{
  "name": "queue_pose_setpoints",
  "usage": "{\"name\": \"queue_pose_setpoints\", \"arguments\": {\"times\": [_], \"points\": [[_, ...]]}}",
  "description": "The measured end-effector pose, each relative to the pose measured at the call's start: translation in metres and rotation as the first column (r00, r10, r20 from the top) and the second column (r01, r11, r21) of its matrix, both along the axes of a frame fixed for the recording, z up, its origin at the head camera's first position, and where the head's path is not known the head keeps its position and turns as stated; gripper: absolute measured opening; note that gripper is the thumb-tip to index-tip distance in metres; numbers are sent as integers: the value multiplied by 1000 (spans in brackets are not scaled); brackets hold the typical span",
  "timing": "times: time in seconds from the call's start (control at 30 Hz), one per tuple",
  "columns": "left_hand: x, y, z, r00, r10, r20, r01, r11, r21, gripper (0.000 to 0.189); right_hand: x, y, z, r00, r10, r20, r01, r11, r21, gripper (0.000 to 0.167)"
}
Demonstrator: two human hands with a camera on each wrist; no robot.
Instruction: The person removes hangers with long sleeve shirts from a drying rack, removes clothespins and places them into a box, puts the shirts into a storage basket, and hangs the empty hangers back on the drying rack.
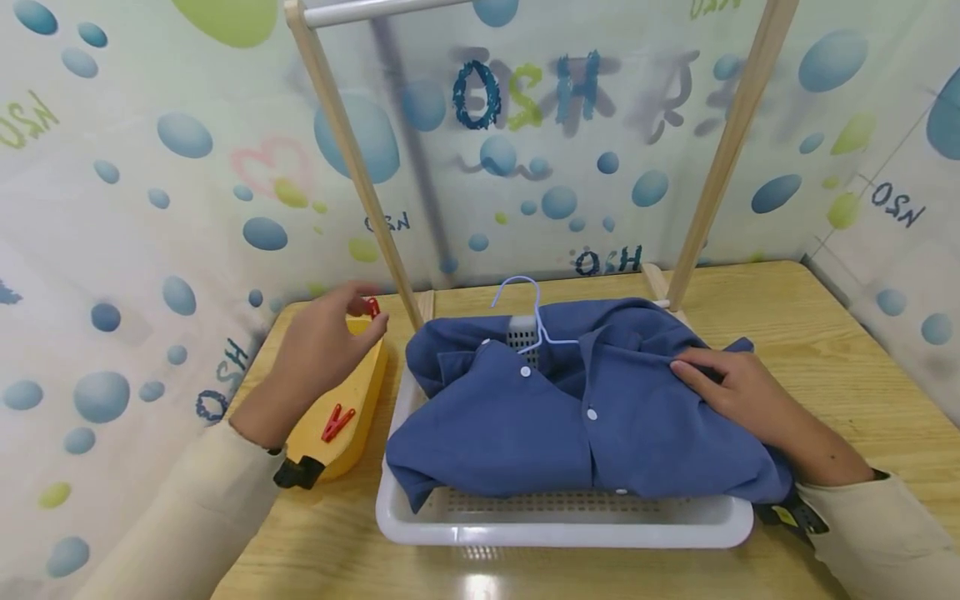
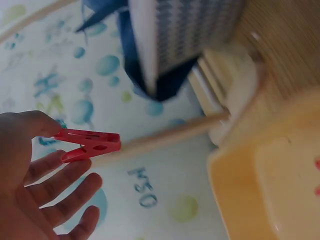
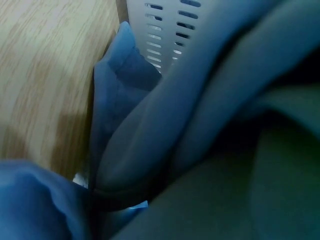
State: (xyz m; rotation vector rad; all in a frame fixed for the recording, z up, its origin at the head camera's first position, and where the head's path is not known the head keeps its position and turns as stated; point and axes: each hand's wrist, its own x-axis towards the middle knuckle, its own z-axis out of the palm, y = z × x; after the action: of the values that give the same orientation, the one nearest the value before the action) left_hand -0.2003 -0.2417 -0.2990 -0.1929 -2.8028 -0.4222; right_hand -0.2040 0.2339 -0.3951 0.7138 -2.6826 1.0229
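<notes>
In the head view my left hand [image 1: 318,350] is raised over the far end of a yellow tub [image 1: 363,425]. It pinches a red clothespin [image 2: 92,143] between thumb and index finger, the other fingers spread in the left wrist view. A blue button-up shirt [image 1: 510,433] lies across a white slotted basket [image 1: 562,536], and a light-purple hanger [image 1: 537,308] pokes up from its collar. At the shirt's right side, my right hand [image 1: 750,404] grips the fabric with thumb and fingers. Folds of cloth fill most of the right wrist view and hide that hand.
Behind the basket stands a wooden rack [image 1: 723,158] with a white bar [image 1: 382,10] across its top. More red clothespins [image 1: 337,423] lie in the tub. The wooden table [image 1: 832,333] meets a patterned wall covering [image 1: 480,192] at the back and sides.
</notes>
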Motion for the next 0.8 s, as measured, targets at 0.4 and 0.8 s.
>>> {"name": "queue_pose_setpoints", "arguments": {"times": [0.4,0.8], "points": [[-1,-59,-24,939,170,299,-118,976,-183,30,0,1,-2,1000,3,-16,-3,1000,1,19],[0,-81,-60,810,213,547,-63,958,-281,30,0,-2,-2,1000,5,-29,-5,1000,-5,18]]}}
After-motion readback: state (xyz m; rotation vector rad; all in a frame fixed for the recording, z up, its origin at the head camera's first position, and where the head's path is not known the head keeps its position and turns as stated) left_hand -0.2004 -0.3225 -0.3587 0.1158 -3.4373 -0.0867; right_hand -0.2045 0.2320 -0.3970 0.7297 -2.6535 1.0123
